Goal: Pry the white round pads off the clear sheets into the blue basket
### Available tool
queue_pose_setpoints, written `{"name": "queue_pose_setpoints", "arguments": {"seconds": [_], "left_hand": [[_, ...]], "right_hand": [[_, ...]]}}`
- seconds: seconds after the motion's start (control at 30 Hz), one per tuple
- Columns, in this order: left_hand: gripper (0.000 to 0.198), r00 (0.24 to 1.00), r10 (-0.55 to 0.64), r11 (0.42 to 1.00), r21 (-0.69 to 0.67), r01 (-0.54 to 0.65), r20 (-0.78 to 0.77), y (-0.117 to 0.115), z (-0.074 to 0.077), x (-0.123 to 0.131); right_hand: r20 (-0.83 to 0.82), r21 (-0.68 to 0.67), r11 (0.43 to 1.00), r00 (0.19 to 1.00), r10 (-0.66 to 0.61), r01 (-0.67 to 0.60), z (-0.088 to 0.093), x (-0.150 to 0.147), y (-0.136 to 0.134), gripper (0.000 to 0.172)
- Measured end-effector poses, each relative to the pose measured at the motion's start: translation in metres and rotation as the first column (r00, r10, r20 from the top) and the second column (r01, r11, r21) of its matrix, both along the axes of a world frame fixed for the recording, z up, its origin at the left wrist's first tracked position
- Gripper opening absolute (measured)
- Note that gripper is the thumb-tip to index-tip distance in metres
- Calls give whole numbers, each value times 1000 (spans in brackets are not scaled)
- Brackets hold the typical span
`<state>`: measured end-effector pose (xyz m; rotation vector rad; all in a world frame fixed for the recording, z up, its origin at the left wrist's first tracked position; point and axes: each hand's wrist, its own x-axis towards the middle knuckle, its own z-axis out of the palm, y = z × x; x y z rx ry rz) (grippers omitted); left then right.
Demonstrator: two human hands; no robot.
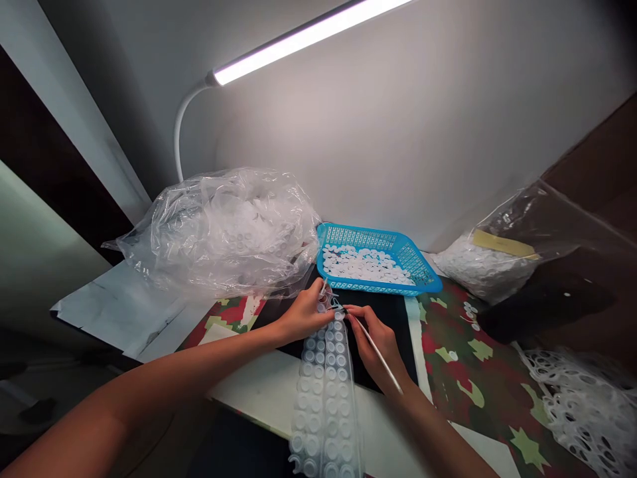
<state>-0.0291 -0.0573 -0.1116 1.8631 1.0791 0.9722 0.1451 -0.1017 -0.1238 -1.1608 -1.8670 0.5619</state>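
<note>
My left hand [307,312] is closed at the far end of a long translucent sheet of round moulded pieces [326,398], which hangs over the table's front edge. My right hand [373,342] pinches a thin white stick-like tool [381,358], its tip near the sheet's far end and close to my left fingers. The tool's tip is too small to make out. Just beyond both hands stands a blue plastic basket [388,287] holding many small white round pieces [365,264].
A large clear plastic bag [223,229] sits at the back left, a bag of white pieces [490,265] at the right. Cut-out translucent scraps [587,411] pile at the front right. A lit lamp [308,43] hangs overhead. Loose white pieces [470,315] lie on the patterned cloth [462,372].
</note>
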Motion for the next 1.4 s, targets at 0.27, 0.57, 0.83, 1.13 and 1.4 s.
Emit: {"name": "queue_pose_setpoints", "arguments": {"seconds": [0.27,0.57,0.83,1.13,1.4], "left_hand": [[20,1000,-14,1000,-1,14,0,0,0,-1],[20,1000,-19,1000,0,19,-3,0,1,-1],[19,1000,-6,1000,25,6,-11,0,-2,-1],[20,1000,-4,1000,18,4,-12,0,-2,-1],[18,1000,-17,1000,16,17,22,-3,1,-1]], "right_hand": [[23,18,1000,1000,-19,18,0,0,0,15],[2,3,1000,1000,-8,8,-1,0,-1,14],[-59,-89,995,997,48,-53,3,3,0,15],[-10,-93,995,999,-35,34,18,17,-2,18],[-156,272,904,942,-297,330,18,27,15,17]]}}
